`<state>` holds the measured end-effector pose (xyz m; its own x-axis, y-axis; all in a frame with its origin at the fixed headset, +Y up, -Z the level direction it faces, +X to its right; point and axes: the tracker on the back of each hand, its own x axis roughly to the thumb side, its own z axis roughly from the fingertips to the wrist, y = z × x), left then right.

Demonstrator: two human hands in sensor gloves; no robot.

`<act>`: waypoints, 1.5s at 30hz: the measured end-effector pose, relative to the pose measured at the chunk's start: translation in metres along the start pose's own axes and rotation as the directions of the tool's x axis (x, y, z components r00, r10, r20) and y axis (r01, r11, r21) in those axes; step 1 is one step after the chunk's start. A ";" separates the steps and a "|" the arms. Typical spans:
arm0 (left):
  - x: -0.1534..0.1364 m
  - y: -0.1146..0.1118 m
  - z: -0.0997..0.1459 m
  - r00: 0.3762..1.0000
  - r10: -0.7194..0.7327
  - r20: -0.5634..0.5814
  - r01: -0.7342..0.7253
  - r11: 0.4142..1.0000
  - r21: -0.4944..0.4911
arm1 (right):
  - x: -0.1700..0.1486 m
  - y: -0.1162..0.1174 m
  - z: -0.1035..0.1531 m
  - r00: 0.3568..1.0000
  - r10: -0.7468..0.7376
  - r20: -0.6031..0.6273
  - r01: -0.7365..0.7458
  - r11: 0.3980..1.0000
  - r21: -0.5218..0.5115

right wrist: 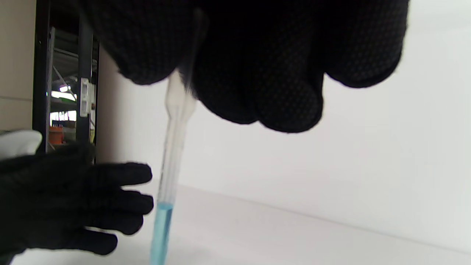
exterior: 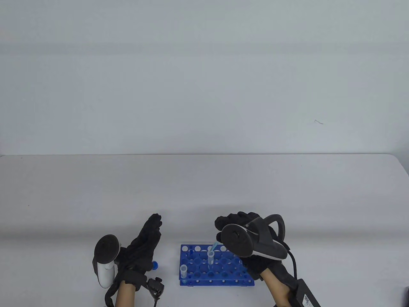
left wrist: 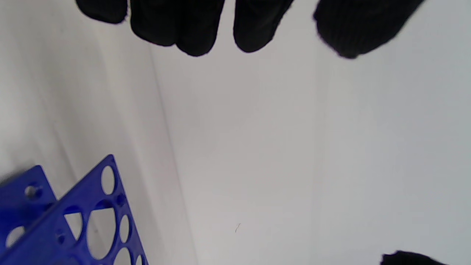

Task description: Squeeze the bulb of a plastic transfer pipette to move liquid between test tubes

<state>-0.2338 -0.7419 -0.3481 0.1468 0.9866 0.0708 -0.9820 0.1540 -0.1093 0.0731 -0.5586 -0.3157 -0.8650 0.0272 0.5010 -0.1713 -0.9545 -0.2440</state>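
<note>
A blue tube rack (exterior: 223, 277) stands near the table's front edge. A clear test tube (exterior: 211, 257) stands in its middle rows, and a second tube (exterior: 183, 271) stands at its left front corner. My right hand (exterior: 238, 225) grips the bulb of a plastic pipette (exterior: 215, 247), whose stem slants down into the middle tube. In the right wrist view the pipette (right wrist: 173, 147) hangs from my fingers with blue liquid (right wrist: 161, 232) in its lower stem. My left hand (exterior: 147, 240) is open and flat, left of the rack, holding nothing; its fingertips (left wrist: 195, 36) hang over bare table.
A small blue cap (exterior: 155, 265) lies on the table between my left hand and the rack. A corner of the rack (left wrist: 92, 221) shows in the left wrist view. A black box (exterior: 305, 295) with a cable sits at my right forearm. A wall rises behind the white table (exterior: 204, 192).
</note>
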 end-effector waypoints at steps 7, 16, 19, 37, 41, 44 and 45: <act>0.000 0.000 0.000 1.000 -0.001 -0.002 0.001 1.000 0.001 | 0.014 -0.016 0.008 0.991 -0.094 0.094 0.102 0.991 -0.091; 0.000 0.000 0.000 1.000 0.001 0.000 -0.001 1.000 0.000 | 0.046 0.011 0.000 0.982 -0.067 0.179 0.070 0.998 -0.009; 0.000 0.000 0.000 1.000 0.000 0.000 0.000 1.000 0.000 | 0.049 0.018 -0.003 0.981 -0.060 0.187 0.062 0.998 -0.004; 0.001 0.000 0.000 1.000 0.001 -0.002 -0.001 1.000 0.000 | 0.080 0.051 -0.005 0.962 0.067 0.264 -0.087 0.994 0.063; 0.001 0.000 0.000 1.000 0.000 -0.001 0.000 1.000 0.000 | 0.087 0.057 -0.003 0.950 0.124 0.285 -0.133 0.991 0.010; 0.001 0.000 0.000 1.000 0.000 -0.001 0.000 1.000 0.000 | 0.091 0.060 -0.002 0.940 0.178 0.293 -0.174 0.984 -0.037; 0.001 0.000 0.000 1.000 0.001 -0.002 -0.001 1.000 -0.001 | 0.092 0.060 -0.001 0.936 0.194 0.295 -0.187 0.981 -0.053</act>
<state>-0.2336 -0.7412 -0.3478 0.1461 0.9869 0.0691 -0.9821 0.1530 -0.1101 -0.0172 -0.6132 -0.2856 -0.7036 -0.2470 0.6662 -0.0314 -0.9259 -0.3765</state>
